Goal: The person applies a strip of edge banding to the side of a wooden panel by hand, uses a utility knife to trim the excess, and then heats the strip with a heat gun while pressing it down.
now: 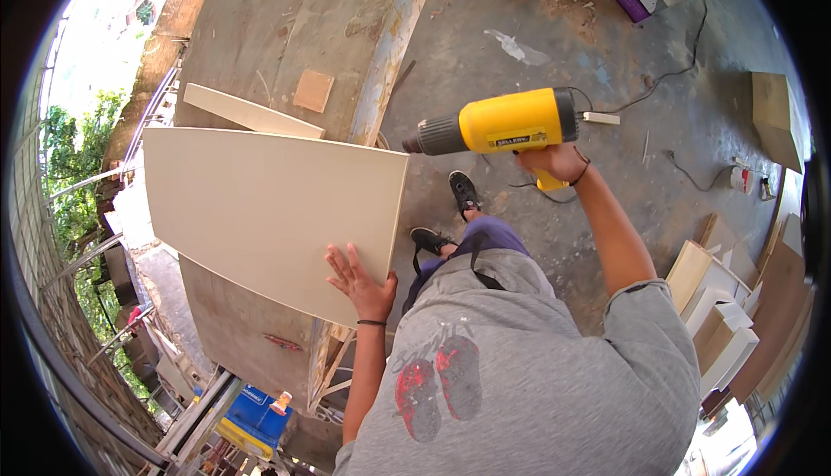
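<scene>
A big weathered counter [286, 9] is taking up the picture from nine to twelve o'clock, and a large pale board [260, 208] is lying on it with its long axis running from ten o'clock toward four. The left hand [359, 281] is pressing flat and spread on the board's near corner, gripping nothing. At one o'clock the right hand [554, 163] is wrapping closed around the handle of a yellow heat gun [506, 124]. Its nozzle is pointing toward nine o'clock, just beside the board's right edge, so the right hand is the nearer one to that edge. A narrow pale strip [251, 111] and a small wooden square [312, 91] are resting beyond the board. A cord [684, 69] is trailing across the concrete floor [554, 35]. Nothing is standing between nozzle and edge.
</scene>
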### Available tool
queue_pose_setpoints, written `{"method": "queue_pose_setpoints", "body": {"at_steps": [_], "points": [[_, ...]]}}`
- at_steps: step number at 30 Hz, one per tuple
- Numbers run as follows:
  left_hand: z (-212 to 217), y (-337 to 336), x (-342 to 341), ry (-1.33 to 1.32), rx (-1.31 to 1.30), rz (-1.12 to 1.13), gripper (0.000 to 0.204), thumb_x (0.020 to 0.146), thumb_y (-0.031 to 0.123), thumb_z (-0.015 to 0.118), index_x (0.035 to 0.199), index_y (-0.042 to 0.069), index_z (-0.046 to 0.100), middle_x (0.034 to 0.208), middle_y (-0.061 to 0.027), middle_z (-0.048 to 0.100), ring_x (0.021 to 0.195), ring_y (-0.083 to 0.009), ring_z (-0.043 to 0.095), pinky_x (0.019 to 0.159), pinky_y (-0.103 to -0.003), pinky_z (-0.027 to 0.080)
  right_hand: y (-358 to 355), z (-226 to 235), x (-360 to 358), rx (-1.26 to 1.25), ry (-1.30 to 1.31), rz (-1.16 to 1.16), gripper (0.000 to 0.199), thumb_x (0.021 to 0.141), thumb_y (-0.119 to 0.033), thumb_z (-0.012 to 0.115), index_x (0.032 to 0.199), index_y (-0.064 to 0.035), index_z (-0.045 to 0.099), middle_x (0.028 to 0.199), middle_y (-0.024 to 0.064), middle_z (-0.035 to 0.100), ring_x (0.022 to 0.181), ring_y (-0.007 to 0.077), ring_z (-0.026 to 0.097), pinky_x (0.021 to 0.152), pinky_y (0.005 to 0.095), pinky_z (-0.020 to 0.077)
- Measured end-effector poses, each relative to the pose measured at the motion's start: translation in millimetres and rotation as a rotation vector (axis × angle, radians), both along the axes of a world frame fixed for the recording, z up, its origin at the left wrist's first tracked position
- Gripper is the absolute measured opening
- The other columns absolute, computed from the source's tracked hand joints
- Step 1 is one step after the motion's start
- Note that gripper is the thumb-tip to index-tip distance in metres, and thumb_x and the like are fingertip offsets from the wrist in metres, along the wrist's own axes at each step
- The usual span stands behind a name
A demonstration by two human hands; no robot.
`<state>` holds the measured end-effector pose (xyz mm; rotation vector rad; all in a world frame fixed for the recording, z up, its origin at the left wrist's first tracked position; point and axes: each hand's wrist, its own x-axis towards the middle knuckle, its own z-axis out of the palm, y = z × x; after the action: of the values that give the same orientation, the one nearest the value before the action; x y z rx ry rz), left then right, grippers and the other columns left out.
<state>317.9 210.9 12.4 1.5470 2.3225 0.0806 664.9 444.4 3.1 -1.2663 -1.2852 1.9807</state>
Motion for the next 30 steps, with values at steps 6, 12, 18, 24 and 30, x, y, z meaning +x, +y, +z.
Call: {"method": "queue_pose_setpoints", "body": {"at_steps": [6,12,18,24,30], "points": [[0,-3,-3,0.003,-0.002,-0.028,0.102,0.064,0.032,0.077,0.147,0.011,0.020,0.155,-0.0189,0.004,0.143,-0.0381,0.001,0.106,-0.067,0.010,13,1,-15,0.060,-0.094,0.089,0.017,0.076,-0.013,0.068,0.089,-0.0023,0.065,0.072,0.0042,0.062,0.061,0.0123,0.057,0.057,0.0294,0.0461],[0,-2,-3,0.012,-0.004,-0.028,0.102,0.064,0.032,0.076,0.147,0.011,0.020,0.155,-0.0191,0.004,0.143,-0.0380,0.001,0.106,-0.066,0.010,3,2,-2,0.057,-0.096,0.065,0.019,0.075,-0.011,0.068,0.092,-0.0016,0.065,0.074,0.0041,0.062,0.062,0.0122,0.057,0.057,0.0288,0.0464],[-3,-3,-3,0.016,0.020,-0.034,0.102,0.065,0.031,0.076,0.147,0.011,0.019,0.155,-0.0193,0.004,0.143,-0.0378,0.001,0.108,-0.063,0.009,-21,-2,7,0.038,0.012,-0.036,0.021,0.074,-0.006,0.069,0.094,-0.0016,0.064,0.074,0.0040,0.062,0.061,0.0127,0.057,0.055,0.0284,0.0453],[-1,-5,-6,-0.009,0.022,-0.073,0.100,0.067,0.030,0.076,0.147,0.011,0.019,0.155,-0.0196,0.004,0.143,-0.0380,0.001,0.111,-0.058,0.008,-36,1,5,0.018,-0.032,-0.032,0.018,0.073,-0.003,0.067,0.090,-0.0009,0.062,0.073,0.0047,0.061,0.060,0.0122,0.056,0.054,0.0282,0.0442],[2,-12,-17,-0.023,0.015,-0.161,0.099,0.065,0.030,0.076,0.146,0.010,0.021,0.155,-0.0192,0.008,0.143,-0.0372,0.004,0.112,-0.055,0.009,-52,5,-9,-0.061,0.047,-0.095,0.014,0.072,-0.001,0.066,0.085,-0.0016,0.061,0.069,0.0039,0.059,0.057,0.0124,0.054,0.052,0.0282,0.0431]]}}
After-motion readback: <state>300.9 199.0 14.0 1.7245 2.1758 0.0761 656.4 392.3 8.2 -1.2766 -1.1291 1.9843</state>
